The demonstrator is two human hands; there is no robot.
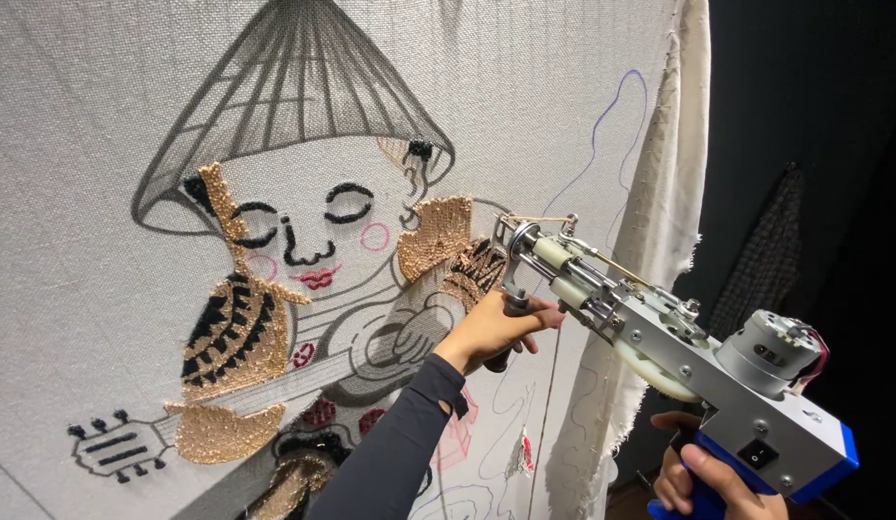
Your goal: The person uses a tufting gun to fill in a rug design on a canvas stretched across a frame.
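The tufting gun [660,356] sits against the stretched cloth [101,144], its tip beside the tan tufted patch [436,239] near the cloth's right edge. The left hand [491,332] is clamped on the front handle, the right hand [703,481] closed around the blue grip — steady, even pressure into the cloth seems to serve best, following the drawn lines.

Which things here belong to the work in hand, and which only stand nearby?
In use:
- tufting gun
- left hand on its front handle
- right hand on its blue grip
- stretched cloth with the partly tufted figure

Nearby only:
- loose cloth edge
- dark checked garment hanging behind
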